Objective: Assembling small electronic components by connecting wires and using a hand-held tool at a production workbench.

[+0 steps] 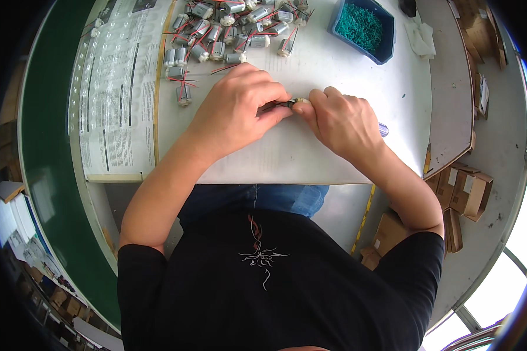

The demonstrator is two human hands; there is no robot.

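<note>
Over the table's near half, my left hand (243, 99) and my right hand (342, 120) meet, fingertips nearly touching. Pinched between them is a small part with a whitish end (300, 100); a dark bit shows by the left fingertips. The fingers cover most of it, so I cannot tell its kind. Both hands are closed. A bluish-purple translucent piece (383, 129), like the end of a handle, sticks out beside my right hand; whether I grip it or it lies on the table is hidden. Beyond my left hand lies a heap of small silver motors (218, 50) with red and dark wires.
At the far right stands a blue bin (385, 57) of small green pieces (360, 28). A crumpled white sheet (420, 40) lies beside it. Printed sheets under clear plastic (114, 88) cover the table's left side. Cardboard boxes (465, 190) sit off the right edge.
</note>
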